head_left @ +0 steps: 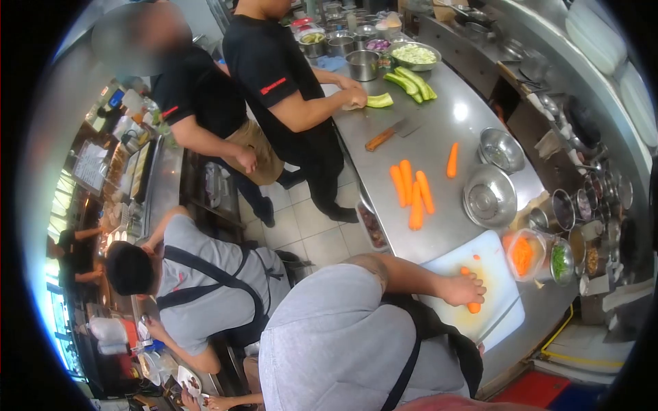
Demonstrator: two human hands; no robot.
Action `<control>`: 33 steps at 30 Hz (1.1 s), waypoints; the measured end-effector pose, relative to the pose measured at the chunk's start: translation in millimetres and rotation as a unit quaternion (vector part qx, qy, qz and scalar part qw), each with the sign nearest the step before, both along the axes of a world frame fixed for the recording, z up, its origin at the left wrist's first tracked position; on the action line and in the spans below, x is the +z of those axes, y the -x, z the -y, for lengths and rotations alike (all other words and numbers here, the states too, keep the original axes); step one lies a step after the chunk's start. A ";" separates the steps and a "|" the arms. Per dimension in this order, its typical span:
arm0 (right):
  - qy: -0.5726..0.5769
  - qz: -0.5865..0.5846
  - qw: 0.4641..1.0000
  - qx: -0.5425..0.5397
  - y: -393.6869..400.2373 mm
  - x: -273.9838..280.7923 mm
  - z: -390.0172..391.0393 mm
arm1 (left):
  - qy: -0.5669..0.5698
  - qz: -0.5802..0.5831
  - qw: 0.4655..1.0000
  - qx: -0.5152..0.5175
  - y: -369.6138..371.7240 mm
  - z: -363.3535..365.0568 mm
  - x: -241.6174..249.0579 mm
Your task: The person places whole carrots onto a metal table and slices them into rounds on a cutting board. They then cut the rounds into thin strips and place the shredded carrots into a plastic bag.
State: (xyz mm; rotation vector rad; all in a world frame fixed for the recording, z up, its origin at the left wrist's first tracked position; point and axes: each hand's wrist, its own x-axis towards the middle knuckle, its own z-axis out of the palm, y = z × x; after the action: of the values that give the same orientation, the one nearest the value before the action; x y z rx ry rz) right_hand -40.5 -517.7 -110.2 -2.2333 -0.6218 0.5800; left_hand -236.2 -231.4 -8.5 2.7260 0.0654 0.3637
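Grey-shirted shoulder (322, 322): nearest the camera, joined by a bare arm to the fingers.
Left hand (460, 290): curled down, fingers closed over a carrot and pressing against the board.
Carrot (473, 307): directly under the fingers, orange showing at both ends.
Cutting board (439, 264): beneath the fingers, stained orange around them; one small carrot bit just above.
Knife blade (502, 316): near the fingers, slanting across the lower part of the board.
Right hand (482, 349): below the left fingers in view, barely showing past the dark apron (449, 335); cannot tell what grip.
Tub of shredded carrot (538, 269): right of the fingers, just beside the board, with a bowl of chopped greens (566, 279) beyond.
Metal bowls (489, 196): two, farther above the fingers on the worktop (439, 236).
Whole carrots (425, 193): up and left from the fingers, four bunched, one apart.
Wooden-handled knife (379, 140): well apart from the fingers, near a co-worker's hands (351, 94).
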 end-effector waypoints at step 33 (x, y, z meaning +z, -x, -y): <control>0.023 -0.056 0.996 -0.066 104.1 117.2 4.9 | 0.057 -0.035 0.996 -0.051 -29.2 -12.9 -25.7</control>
State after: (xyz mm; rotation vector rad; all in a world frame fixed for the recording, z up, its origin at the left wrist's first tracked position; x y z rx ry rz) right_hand -144.5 -522.5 7.0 -2.2459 -0.4049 0.6532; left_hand -207.0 -218.5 -34.3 2.6170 -0.0342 0.2272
